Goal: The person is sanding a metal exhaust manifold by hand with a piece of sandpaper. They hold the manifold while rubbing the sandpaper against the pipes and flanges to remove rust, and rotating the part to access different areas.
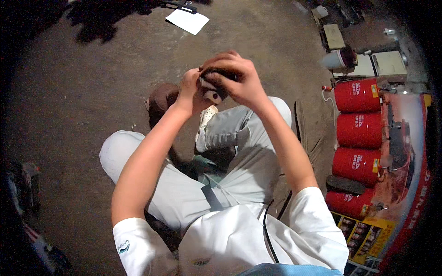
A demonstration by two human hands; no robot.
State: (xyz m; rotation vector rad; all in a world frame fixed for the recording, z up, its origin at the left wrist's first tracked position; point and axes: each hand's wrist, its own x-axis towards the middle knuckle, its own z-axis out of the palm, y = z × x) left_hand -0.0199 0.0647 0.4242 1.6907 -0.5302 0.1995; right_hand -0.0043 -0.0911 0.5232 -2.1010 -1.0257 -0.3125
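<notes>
Both hands meet above my crossed legs, around a small dark metal-looking part (pixel 213 96) with a pale round end and a dark hole in it. My left hand (pixel 189 89) closes on it from the left side. Over its top and right side curl the fingers of my right hand (pixel 241 78). Much of the part is hidden by the fingers, so its exact kind does not show. Below it lies a pale, dark-speckled thing (pixel 206 118) beside my trouser leg. A brown rounded object (pixel 162 97) is on the floor left of my left wrist.
A white sheet of paper (pixel 188 21) lies on the brown floor (pixel 124 60) ahead. Red cylindrical drums (pixel 359 130) line the right side, with a dark shoe-like thing (pixel 345 185) near them. Farther back stand a pale bucket (pixel 332 60) and light boxes (pixel 389 63).
</notes>
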